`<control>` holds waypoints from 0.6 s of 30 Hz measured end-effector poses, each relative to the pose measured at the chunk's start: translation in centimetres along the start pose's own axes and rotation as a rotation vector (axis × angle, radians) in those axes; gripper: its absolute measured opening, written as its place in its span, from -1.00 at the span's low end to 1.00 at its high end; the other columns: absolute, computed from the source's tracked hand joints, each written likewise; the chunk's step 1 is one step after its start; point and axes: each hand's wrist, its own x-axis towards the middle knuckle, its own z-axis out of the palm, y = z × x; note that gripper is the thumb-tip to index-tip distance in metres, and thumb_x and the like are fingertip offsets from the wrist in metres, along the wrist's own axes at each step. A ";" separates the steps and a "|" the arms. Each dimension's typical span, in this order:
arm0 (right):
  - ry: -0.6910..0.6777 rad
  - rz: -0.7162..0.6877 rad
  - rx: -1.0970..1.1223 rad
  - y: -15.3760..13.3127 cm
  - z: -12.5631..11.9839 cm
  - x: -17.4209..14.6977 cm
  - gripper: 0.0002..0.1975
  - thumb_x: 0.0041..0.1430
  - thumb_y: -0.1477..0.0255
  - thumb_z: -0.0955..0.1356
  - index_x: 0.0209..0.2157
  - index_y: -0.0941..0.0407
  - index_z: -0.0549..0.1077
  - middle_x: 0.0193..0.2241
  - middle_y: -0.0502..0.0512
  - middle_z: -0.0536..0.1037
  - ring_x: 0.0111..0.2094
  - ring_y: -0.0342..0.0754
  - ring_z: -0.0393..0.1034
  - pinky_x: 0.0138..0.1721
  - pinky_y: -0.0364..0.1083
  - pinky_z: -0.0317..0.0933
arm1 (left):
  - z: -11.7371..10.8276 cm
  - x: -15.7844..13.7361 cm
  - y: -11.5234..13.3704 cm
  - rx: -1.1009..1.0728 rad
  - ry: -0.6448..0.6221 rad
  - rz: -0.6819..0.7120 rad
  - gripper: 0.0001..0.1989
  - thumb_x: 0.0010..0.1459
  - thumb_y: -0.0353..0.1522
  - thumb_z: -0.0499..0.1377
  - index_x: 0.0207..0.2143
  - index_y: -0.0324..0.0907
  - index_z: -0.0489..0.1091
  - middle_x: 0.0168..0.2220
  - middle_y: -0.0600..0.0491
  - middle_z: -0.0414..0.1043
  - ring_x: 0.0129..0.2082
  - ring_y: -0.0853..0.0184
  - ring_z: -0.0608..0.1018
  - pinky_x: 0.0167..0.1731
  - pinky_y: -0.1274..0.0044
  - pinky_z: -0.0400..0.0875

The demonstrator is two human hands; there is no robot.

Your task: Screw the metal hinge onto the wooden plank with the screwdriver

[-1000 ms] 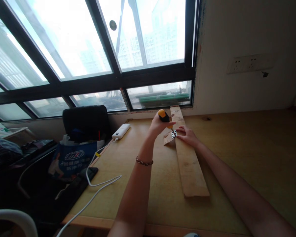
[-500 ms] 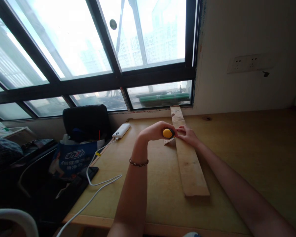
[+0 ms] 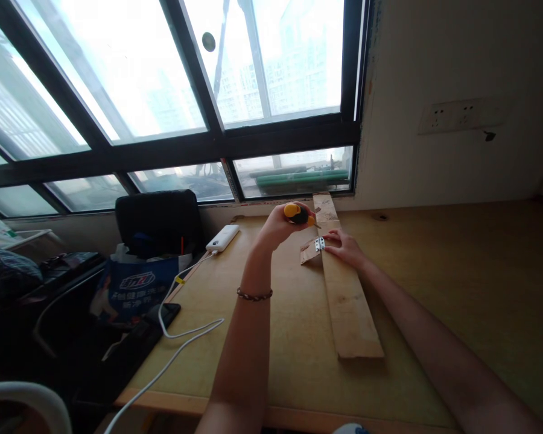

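My left hand [image 3: 280,226] is closed around the yellow-and-black handle of a screwdriver [image 3: 295,213]. Its thin metal tip points right and down, raised above a long wooden board [image 3: 349,307]. A small silvery metal hinge [image 3: 320,243] with holes lies across the board's left edge. One side of it rests over a small wood piece [image 3: 309,251] that lies at a slant beside the board. My right hand [image 3: 347,248] rests on the board, its thumb and fingertips curled in and holding the hinge's right side.
The board lies on a wooden table [image 3: 298,361] and reaches toward the window. On the left are a white power bank [image 3: 222,239] with a white cable [image 3: 181,337], a blue bag [image 3: 131,289] and a black chair [image 3: 158,223]. A wall socket [image 3: 455,114] is at right.
My left hand has lifted up and to the left with the screwdriver, which now tilts more sideways. The hinge has come into view. My right hand stays in place.
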 end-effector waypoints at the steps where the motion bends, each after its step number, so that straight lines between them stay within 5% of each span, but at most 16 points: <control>1: -0.003 0.002 -0.001 -0.1 0.0 0.0 -0.62 -0.10 0.36 0.41 -0.20 0.08 0.32 -0.18 0.09 0.51 -0.10 -0.03 0.37 -0.04 -0.01 0.18 | 0.3 0.3 -0.6 -0.025 0.046 -0.034 -0.70 -0.24 -0.39 0.28 -0.36 -0.28 0.42 -0.31 -0.03 0.47 -0.27 0.29 0.48 -0.21 0.45 0.35; 6: 0.006 0.013 -0.006 -0.3 0.0 0.0 -0.60 -0.12 0.37 0.42 -0.18 0.08 0.32 -0.17 0.09 0.50 -0.11 -0.01 0.37 -0.04 0.00 0.18 | 1.4 1.1 -2.5 -0.121 0.213 -0.163 -0.64 -0.39 -0.41 0.33 -0.41 -0.30 0.41 -0.37 0.00 0.47 -0.32 0.29 0.48 -0.24 0.42 0.37; 18: 0.006 0.000 -0.045 -0.1 -0.1 0.0 -0.62 -0.10 0.34 0.41 -0.19 0.08 0.34 -0.15 0.09 0.49 -0.12 -0.02 0.37 -0.05 -0.02 0.18 | 1.8 1.3 -2.6 -0.124 0.225 -0.204 -0.66 -0.41 -0.42 0.34 -0.46 -0.31 0.41 -0.40 0.01 0.47 -0.35 0.29 0.48 -0.26 0.43 0.37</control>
